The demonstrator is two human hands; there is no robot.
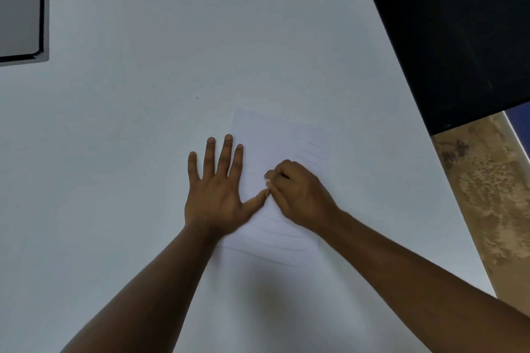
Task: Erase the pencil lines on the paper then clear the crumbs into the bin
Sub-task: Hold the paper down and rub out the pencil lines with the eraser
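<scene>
A white sheet of paper point(272, 135) lies on the white table point(143, 94), slightly right of centre. Faint pencil lines point(275, 233) cross its near end, and a few more pencil lines show near its right edge. My left hand point(218, 195) presses flat on the sheet's left edge, fingers spread and straight. My right hand point(298, 195) rests on the middle of the sheet with fingers curled, pinching a small pale eraser that is almost wholly hidden inside the fingers. Its fingertips meet my left thumb. No crumbs can be made out.
A black bin point(459, 37) stands off the table's right edge at the far right. A grey flat device with a dark border point(20, 6) lies at the far left corner. Mottled brown floor point(487, 195) shows beyond the table's right edge.
</scene>
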